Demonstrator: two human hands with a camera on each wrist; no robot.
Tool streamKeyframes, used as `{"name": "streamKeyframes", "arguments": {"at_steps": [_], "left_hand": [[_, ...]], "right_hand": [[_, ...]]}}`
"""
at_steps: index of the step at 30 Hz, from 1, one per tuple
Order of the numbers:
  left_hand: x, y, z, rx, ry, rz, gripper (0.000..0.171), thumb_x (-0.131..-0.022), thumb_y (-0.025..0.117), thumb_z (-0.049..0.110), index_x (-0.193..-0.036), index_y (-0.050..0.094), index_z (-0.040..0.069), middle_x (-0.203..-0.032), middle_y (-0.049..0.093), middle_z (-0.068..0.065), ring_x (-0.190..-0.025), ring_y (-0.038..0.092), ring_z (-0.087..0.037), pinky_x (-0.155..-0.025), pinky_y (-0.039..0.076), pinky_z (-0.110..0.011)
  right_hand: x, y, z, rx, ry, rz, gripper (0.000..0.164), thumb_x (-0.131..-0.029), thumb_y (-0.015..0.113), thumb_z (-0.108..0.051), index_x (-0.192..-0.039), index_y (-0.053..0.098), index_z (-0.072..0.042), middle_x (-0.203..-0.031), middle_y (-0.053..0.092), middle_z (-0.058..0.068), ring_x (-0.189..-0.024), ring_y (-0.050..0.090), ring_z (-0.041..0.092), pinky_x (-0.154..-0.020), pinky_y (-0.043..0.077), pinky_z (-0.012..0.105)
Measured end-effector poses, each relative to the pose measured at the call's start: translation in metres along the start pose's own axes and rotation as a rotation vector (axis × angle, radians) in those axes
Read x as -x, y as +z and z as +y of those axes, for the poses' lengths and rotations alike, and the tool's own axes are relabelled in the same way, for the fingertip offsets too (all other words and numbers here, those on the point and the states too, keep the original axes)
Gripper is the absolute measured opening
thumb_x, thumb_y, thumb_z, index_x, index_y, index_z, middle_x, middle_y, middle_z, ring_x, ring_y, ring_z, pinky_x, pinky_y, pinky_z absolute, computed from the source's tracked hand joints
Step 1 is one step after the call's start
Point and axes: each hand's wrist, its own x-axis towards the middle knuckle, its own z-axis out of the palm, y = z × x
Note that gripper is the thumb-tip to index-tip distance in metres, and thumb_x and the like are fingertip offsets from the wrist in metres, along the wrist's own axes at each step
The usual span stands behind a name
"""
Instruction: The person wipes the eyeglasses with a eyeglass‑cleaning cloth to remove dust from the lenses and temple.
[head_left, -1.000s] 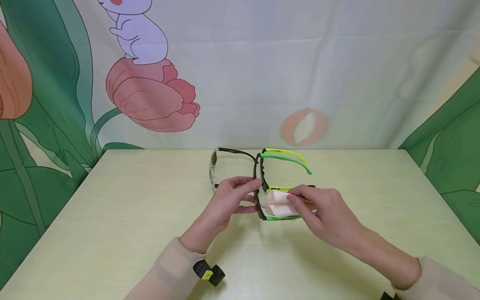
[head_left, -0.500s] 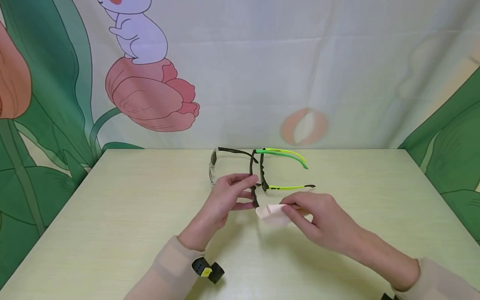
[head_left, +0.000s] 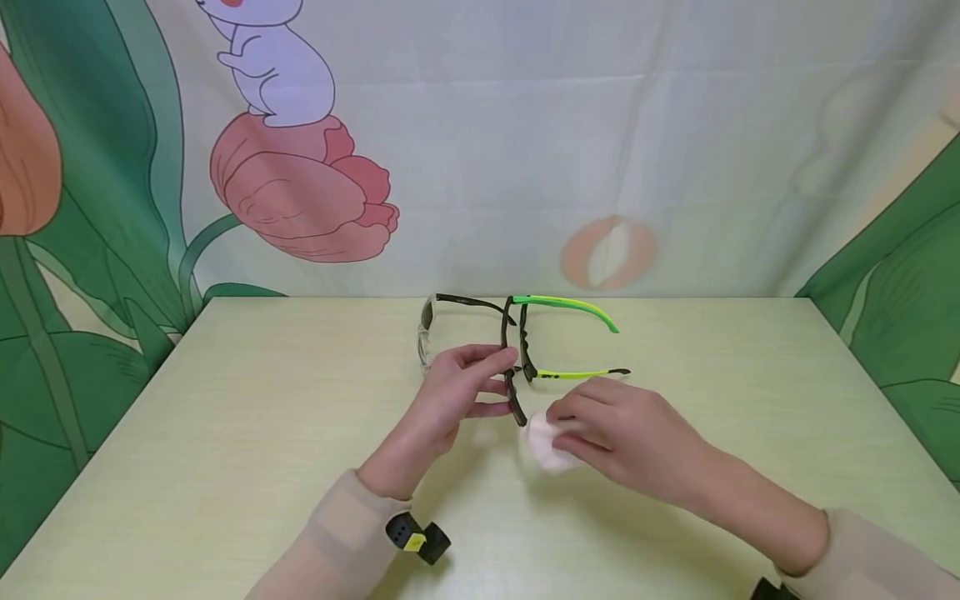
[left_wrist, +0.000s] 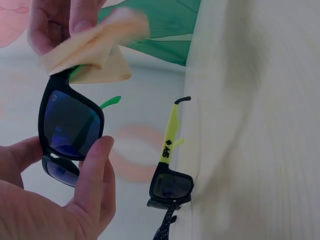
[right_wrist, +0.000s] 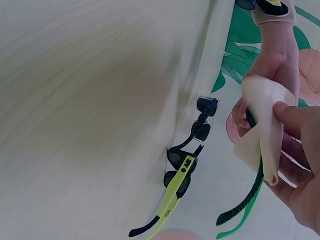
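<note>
My left hand [head_left: 453,392] grips black sunglasses [left_wrist: 72,125] with green temples by the bridge area, their dark bluish lenses showing in the left wrist view. My right hand [head_left: 637,433] pinches a pale cream cloth [head_left: 546,446]. In the left wrist view, that cloth lies folded around the frame's hinge corner and the start of a green temple. The right wrist view shows the patterned inner side of this temple [right_wrist: 245,200] sticking out below the cloth, which hides most of the front.
Behind the held pair, black sunglasses with yellow temples [head_left: 577,375] stand on the wooden table [head_left: 225,433]. Left of them are clear-framed sunglasses [head_left: 427,321] with dark temples, partly behind my left hand. A printed cloth backdrop [head_left: 480,167] hangs along the table's far edge.
The cloth has gone from inside the lower lens to the frame's near hinge corner, moving toward me. The held sunglasses have shifted slightly left and turned; my left hand keeps its grip.
</note>
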Motion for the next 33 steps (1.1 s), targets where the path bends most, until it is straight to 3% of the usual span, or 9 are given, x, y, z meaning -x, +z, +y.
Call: {"name": "streamKeyframes", "arguments": {"at_steps": [5,15,23,33], "left_hand": [[0.002,0.004,0.000,0.010,0.006,-0.031,0.050,-0.099,0.071,0.024,-0.136,0.057,-0.007,-0.125,0.062,-0.020,-0.089,0.067,-0.020,-0.078,0.063,-0.039],[0.001,0.003,-0.002,0.019,0.012,-0.135,0.045,-0.101,0.067,0.017,-0.135,0.054,-0.010,-0.126,0.061,-0.027,-0.093,0.066,-0.023,-0.088,0.061,-0.043],[-0.002,0.002,-0.004,0.032,0.025,-0.144,0.043,-0.102,0.064,0.014,-0.134,0.054,-0.012,-0.118,0.064,-0.023,-0.094,0.065,-0.026,-0.086,0.061,-0.043],[-0.002,-0.006,-0.003,0.029,0.023,-0.100,0.040,-0.099,0.068,0.013,-0.130,0.058,-0.008,-0.118,0.063,-0.021,-0.089,0.067,-0.023,-0.085,0.062,-0.042]], "right_hand": [[-0.005,0.005,-0.001,0.085,-0.069,0.042,0.027,-0.077,0.090,-0.013,-0.099,0.075,-0.012,-0.094,0.070,-0.005,-0.084,0.068,0.014,-0.070,0.059,0.030],[-0.005,0.015,-0.008,0.174,-0.089,-0.025,0.019,-0.082,0.085,-0.012,-0.096,0.072,-0.007,-0.089,0.064,-0.002,-0.081,0.063,0.015,-0.069,0.058,0.027],[-0.001,0.016,-0.011,0.177,-0.016,-0.030,0.017,-0.084,0.085,-0.015,-0.095,0.074,-0.008,-0.088,0.066,-0.003,-0.079,0.061,0.014,-0.064,0.056,0.026],[0.010,0.005,-0.006,0.186,0.080,-0.064,0.016,-0.082,0.087,-0.015,-0.093,0.075,-0.013,-0.086,0.065,-0.008,-0.077,0.060,0.011,-0.058,0.055,0.027]]}}
